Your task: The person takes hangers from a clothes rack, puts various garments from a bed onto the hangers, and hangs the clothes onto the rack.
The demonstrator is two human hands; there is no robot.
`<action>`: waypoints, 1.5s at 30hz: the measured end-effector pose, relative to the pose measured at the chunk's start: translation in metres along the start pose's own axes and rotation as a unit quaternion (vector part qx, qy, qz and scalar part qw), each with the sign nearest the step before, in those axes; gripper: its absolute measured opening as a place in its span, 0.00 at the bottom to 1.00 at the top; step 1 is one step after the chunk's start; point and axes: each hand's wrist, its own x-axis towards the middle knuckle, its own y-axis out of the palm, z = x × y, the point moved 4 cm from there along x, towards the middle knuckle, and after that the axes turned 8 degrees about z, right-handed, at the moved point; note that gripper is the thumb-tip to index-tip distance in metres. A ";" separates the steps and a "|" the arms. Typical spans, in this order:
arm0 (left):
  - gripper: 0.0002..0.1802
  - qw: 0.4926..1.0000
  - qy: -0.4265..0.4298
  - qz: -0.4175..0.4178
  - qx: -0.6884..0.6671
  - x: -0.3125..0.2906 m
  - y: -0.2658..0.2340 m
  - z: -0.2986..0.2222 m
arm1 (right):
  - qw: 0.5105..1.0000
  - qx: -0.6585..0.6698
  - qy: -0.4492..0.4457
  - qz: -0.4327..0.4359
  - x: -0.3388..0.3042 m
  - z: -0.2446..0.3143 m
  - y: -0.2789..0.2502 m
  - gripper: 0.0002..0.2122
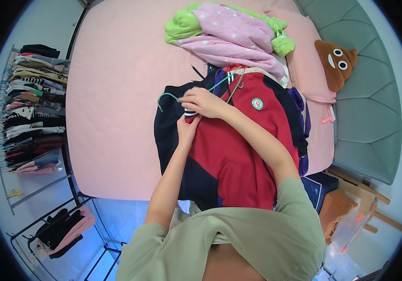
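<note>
Two bare hands work close together over a red and navy jacket [238, 154], which lies spread on a pink bed [112, 117], directly beneath the fingers and reaching from them toward the person's body. The left hand [187, 131] has its fingers narrowed on the red cloth, pinching it just below the striped trim [190, 113]. The right hand [206, 101] lies just above, its fingers bunched over the trim and against a green hanger [219, 84]; whether they grip the hanger or only rest on it cannot be told. One curled end of the hanger shows just left of the right fingers, and the rest runs to their right, over the jacket. A round badge [257, 104] sits on the red cloth, to the right of the fingers. Purple fabric [307, 119] peeks from under the jacket, farther right. Beyond the fingers lies a heaped pink and green cloth [233, 30]. Well off to their right are a pink pillow [301, 47] and a brown plush [334, 65]; well off to their left hangs a row of clothes [34, 112].
</note>
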 end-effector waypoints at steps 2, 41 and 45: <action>0.12 0.998 0.040 -0.038 0.013 -0.008 -0.004 -0.010 | 0.980 -0.020 -0.003 -0.199 -0.010 0.014 -0.033 0.09; 0.13 0.882 0.253 0.390 0.075 -0.236 -0.024 -0.211 | 0.686 -0.207 0.201 -0.668 -0.236 0.403 -0.068 0.11; 0.09 0.848 0.374 0.375 0.032 -0.268 -0.004 -0.256 | 0.632 -0.322 0.316 -0.630 -0.231 0.471 -0.035 0.15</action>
